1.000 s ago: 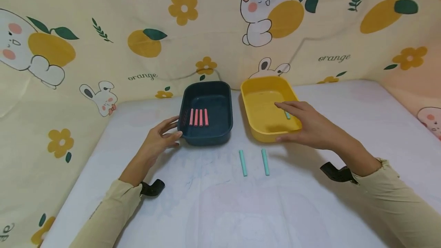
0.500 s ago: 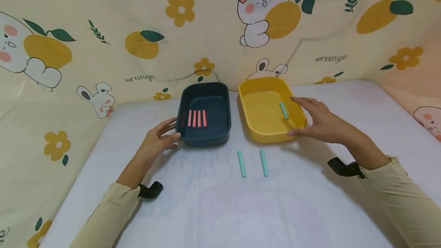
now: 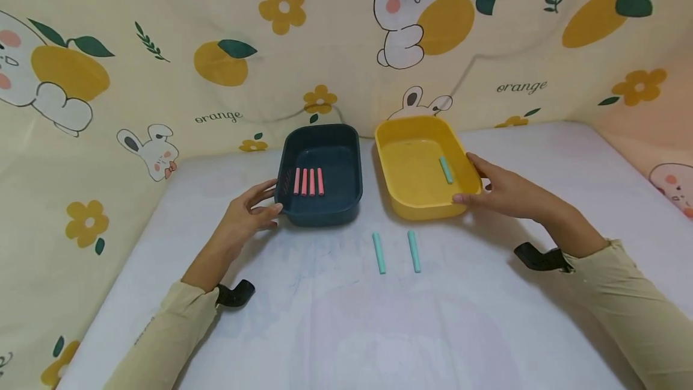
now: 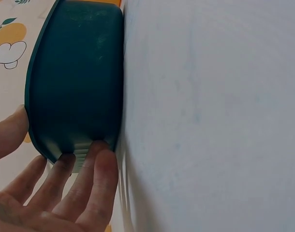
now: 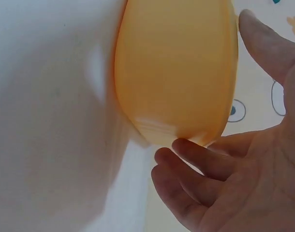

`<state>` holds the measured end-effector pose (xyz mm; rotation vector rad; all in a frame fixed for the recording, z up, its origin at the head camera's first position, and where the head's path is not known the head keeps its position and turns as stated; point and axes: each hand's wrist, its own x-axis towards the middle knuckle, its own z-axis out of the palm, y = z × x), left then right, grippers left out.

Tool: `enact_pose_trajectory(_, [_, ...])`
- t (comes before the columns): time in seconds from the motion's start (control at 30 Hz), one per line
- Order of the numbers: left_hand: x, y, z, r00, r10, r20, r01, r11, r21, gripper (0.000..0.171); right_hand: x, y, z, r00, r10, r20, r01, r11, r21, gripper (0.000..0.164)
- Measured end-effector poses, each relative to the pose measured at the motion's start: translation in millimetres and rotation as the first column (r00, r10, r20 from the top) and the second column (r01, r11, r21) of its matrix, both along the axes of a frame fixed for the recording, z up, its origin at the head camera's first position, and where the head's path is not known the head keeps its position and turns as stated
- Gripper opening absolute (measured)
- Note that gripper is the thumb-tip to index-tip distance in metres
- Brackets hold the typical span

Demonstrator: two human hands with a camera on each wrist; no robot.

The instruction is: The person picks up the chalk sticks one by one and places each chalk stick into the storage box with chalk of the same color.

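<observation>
A dark blue bin (image 3: 330, 216) stands left of a yellow bin (image 3: 419, 208). My left hand (image 3: 246, 215) rests at the blue bin's left side, thumb by the front corner of the rim; in the left wrist view its fingers (image 4: 106, 169) lie against the outer wall. At the yellow bin's right side is my right hand (image 3: 500, 188), thumb at the front corner; the right wrist view shows its fingers (image 5: 205, 159) spread at the outer wall. Several pink chalk sticks (image 3: 312, 183) lie side by side in the blue bin. One teal chalk stick (image 3: 446, 170) lies in the yellow bin.
Two more teal chalk sticks, a left one (image 3: 379, 253) and a right one (image 3: 414, 251), lie on the white table (image 3: 357, 330) in front of the bins. A printed cloth (image 3: 335, 53) with rabbits and oranges hangs directly behind the bins.
My right hand has moved right, from over the yellow bin to its right side, uncovering the teal chalk stick inside. The left hand stays at the blue bin.
</observation>
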<state>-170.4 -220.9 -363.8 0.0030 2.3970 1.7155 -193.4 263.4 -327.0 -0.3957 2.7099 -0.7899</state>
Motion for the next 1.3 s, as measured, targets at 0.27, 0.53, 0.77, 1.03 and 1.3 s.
enact_pose_trajectory(0.27, [3.7,-0.1,1.1,1.000,-0.006,0.003,0.006,0.998,-0.067,0.064,-2.3,-3.1,-3.2,0.999,-0.033,0.042,0.031,0.998,0.048,0.111])
enact_pose_trajectory(0.53, [7.8,-13.8,10.2,0.999,-0.025,0.029,0.030,0.987,-0.156,0.066,-4.2,-8.9,-3.6,0.997,-0.045,0.057,0.040,0.996,0.075,0.112])
enact_pose_trajectory(0.77, [15.5,-8.4,34.7,0.985,0.131,-0.116,-0.148,0.976,-0.160,0.054,-7.1,-8.2,-0.2,0.996,-0.057,0.068,0.052,0.996,0.079,0.115])
enact_pose_trajectory(1.03, [37.9,32.7,50.7,0.971,0.102,-0.217,-0.135,0.981,-0.141,0.041,-6.4,-8.4,-4.6,0.993,-0.073,0.094,0.069,0.996,0.052,0.115])
enact_pose_trajectory(1.3, [63.3,80.4,50.0,0.951,-0.231,-0.206,0.212,0.971,-0.113,0.035,-5.6,-6.5,-6.0,0.991,-0.072,0.111,0.070,0.997,0.023,0.114])
